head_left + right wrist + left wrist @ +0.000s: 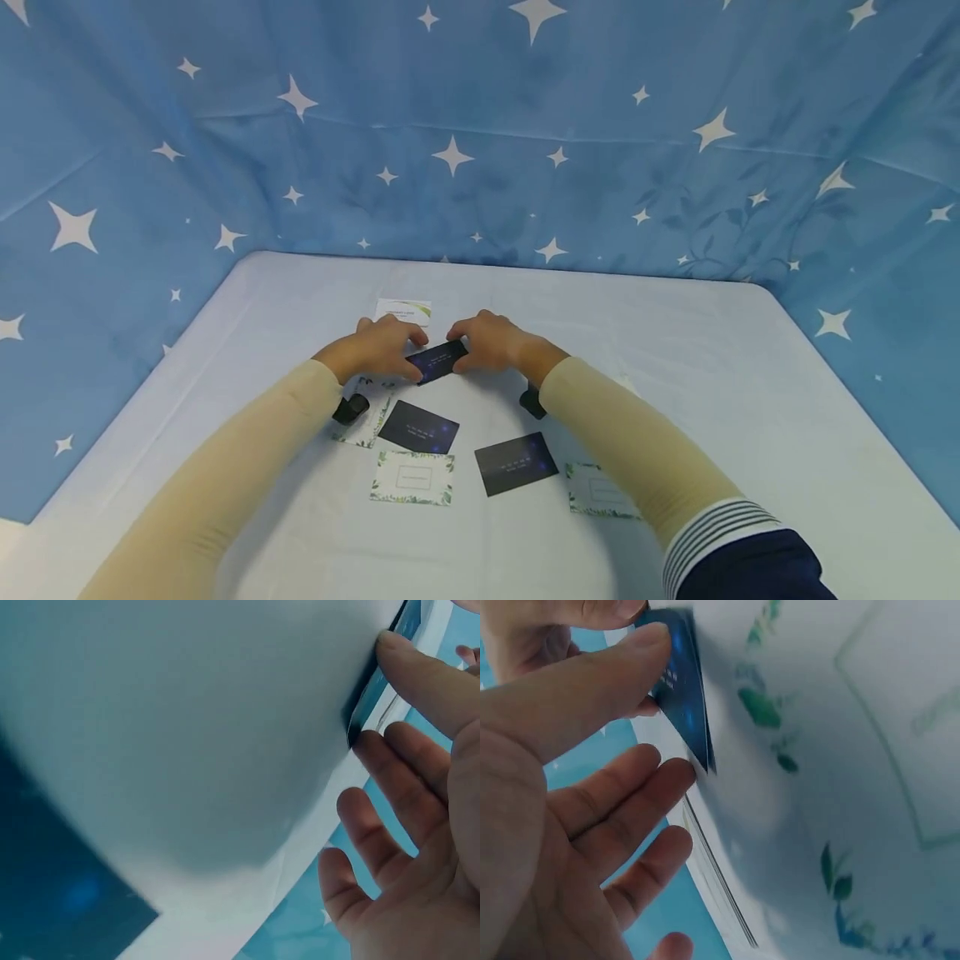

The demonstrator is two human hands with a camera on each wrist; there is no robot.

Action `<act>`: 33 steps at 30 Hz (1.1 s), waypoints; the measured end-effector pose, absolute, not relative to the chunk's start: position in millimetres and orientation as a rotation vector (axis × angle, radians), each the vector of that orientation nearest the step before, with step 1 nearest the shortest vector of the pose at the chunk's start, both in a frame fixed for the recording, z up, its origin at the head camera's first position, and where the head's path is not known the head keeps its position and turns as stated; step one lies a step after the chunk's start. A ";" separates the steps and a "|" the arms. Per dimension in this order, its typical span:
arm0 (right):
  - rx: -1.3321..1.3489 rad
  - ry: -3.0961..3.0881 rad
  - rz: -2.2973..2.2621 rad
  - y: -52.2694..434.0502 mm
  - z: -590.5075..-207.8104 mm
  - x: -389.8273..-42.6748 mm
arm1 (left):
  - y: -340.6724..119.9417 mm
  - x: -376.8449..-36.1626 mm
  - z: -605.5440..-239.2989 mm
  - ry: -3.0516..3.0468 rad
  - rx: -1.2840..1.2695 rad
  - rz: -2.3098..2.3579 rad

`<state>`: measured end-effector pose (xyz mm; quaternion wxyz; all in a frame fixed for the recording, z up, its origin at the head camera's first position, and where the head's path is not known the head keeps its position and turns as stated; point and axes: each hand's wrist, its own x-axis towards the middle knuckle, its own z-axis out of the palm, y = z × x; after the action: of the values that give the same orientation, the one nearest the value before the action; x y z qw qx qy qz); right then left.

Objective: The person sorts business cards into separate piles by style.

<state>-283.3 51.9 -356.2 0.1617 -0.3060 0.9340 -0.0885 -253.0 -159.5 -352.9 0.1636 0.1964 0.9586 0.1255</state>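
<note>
Card (437,361) I watch on my feed is pinched at both ends — left hand (382,346) at eight o'clock, right hand (495,342) at two — with a white card (405,310) at eleven.

We list at least: dark cards (429,429), three; leafy cards (412,478), three; green-striped card (405,311), one. Hands (386,346), two; table (787,433), one.

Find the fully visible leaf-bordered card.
In the head view, the leaf-bordered card lies left of centre, just below one dark card and left of another dark card.
</note>
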 end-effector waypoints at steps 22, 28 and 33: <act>-0.807 2.690 -0.516 71.6 -363.5 -268.2 | -156.5 -248.8 -364.3 2.776 0.559 0.568; -0.764 2.722 -0.513 78.7 -360.3 -274.6 | -152.4 -258.7 -364.6 2.772 0.519 0.688; -0.655 2.773 -0.580 81.6 -357.4 -287.4 | -143.7 -278.7 -358.8 2.790 0.461 0.718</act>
<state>-287.4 81.6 -357.4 0.1165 -0.2237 0.9472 -0.1980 -278.7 -143.7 -358.8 0.1117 0.1572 0.9502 0.2446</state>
